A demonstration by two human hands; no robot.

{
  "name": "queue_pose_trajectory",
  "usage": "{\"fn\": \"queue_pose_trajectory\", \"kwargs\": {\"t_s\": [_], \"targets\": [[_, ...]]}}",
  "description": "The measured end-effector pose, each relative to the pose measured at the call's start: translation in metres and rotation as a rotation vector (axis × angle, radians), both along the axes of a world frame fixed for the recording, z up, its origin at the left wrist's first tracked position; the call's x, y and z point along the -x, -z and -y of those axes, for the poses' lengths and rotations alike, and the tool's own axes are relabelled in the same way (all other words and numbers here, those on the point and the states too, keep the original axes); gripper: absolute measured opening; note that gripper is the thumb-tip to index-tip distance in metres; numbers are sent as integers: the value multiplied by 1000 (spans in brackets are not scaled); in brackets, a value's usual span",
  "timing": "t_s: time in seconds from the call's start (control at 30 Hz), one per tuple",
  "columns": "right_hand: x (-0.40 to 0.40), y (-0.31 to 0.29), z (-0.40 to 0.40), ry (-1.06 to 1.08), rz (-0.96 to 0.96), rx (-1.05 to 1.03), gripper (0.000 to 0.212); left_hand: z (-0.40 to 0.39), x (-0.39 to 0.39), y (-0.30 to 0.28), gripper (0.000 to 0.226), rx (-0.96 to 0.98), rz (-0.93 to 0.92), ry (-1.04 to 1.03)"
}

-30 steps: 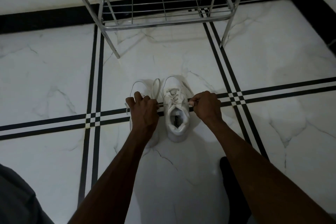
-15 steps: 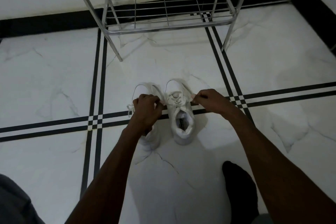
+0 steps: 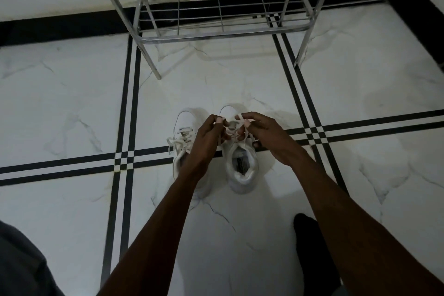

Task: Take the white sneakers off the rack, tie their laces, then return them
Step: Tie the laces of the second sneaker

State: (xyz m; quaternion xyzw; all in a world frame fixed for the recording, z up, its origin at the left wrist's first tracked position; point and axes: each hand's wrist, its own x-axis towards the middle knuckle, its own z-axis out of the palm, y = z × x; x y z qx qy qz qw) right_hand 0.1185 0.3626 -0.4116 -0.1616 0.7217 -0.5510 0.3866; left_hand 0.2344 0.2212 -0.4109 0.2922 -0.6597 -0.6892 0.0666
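Note:
Two white sneakers stand side by side on the marble floor, toes toward the rack. The right sneaker (image 3: 241,170) has its opening facing me. My left hand (image 3: 206,139) and my right hand (image 3: 266,137) meet above its tongue, each pinching a strand of its white laces (image 3: 231,125). The left sneaker (image 3: 185,127) is partly hidden under my left wrist; its laces (image 3: 171,144) lie loose and spill to the left. The metal shoe rack (image 3: 223,33) stands just beyond, and its bottom shelf holds nothing.
A white wall with a black skirting (image 3: 60,29) runs behind the rack. Black stripe lines (image 3: 127,103) cross the white marble floor. My dark-socked foot (image 3: 310,243) rests at the lower right, and dark clothing (image 3: 21,267) fills the lower left corner.
My hands were apart, pulling the right sneaker's lace ends out sideways. They have come together over its tongue, still holding the laces. The view has tilted slightly, so the rack sits lower.

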Motion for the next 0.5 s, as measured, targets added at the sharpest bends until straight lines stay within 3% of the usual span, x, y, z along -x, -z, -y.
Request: {"fn": "queue_pose_trajectory", "kwargs": {"t_s": [0.2, 0.37, 0.5], "targets": [[5, 7, 3, -24, -50, -18, 42, -1, 0, 6, 23, 163, -79, 93], [9, 19, 2, 67, 16, -67, 30, 5, 3, 13, 28, 341, -64, 186], [8, 23, 4, 249, 85, -76, 33, 4, 5, 10, 38, 437, -11, 244]]}}
